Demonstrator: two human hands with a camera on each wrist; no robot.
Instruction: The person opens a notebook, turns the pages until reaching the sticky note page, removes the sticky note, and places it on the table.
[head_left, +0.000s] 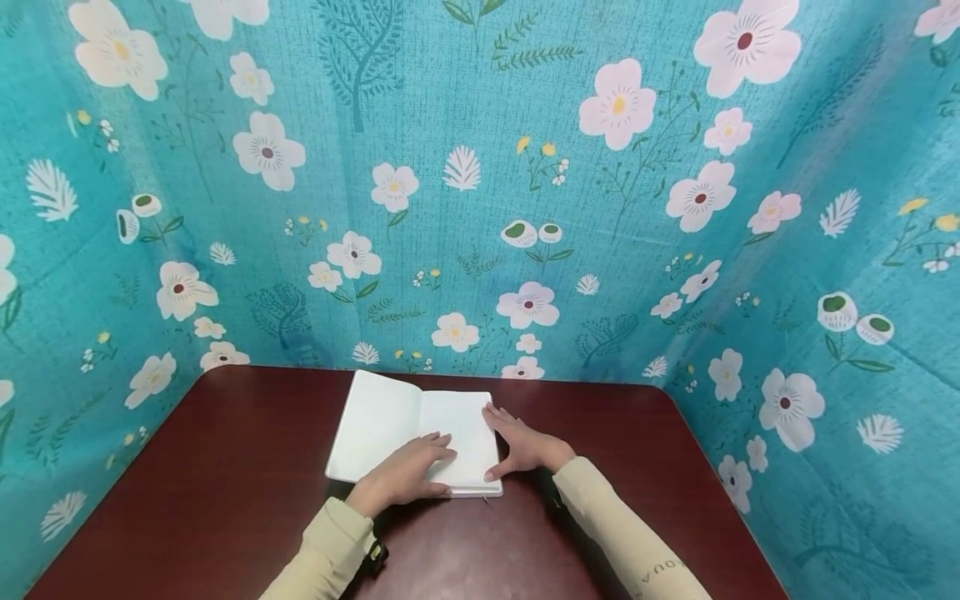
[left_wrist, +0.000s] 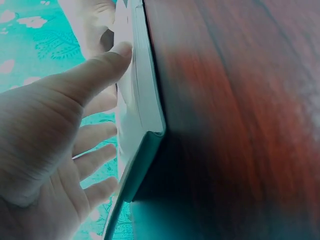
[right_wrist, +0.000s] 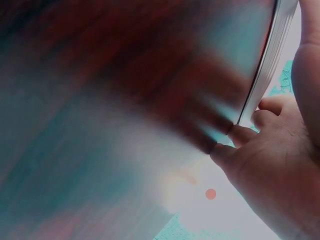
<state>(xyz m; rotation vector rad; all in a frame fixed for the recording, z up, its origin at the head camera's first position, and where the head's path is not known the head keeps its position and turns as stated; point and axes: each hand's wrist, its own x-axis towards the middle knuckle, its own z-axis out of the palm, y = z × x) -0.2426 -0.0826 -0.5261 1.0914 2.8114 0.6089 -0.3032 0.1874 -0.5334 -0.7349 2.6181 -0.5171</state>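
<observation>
An open notebook [head_left: 390, 417] with blank white pages lies on a dark red-brown table [head_left: 225, 467]. My left hand [head_left: 408, 475] rests flat on the lower part of the right page, fingers straight. In the left wrist view that left hand [left_wrist: 60, 140] has its thumb touching the page block of the notebook [left_wrist: 145, 90], whose cover is teal. My right hand [head_left: 525, 446] lies against the notebook's right edge, thumb at the near corner and fingertips on the page margin. In the right wrist view the right hand [right_wrist: 270, 170] has loosely bent fingers touching the notebook's [right_wrist: 267, 65] edge.
A teal curtain [head_left: 480, 167] printed with flowers encloses the table at the back and on both sides. Bare tabletop [left_wrist: 240, 100] lies left and right of the notebook. A black strap [head_left: 375, 554] sits at my left wrist.
</observation>
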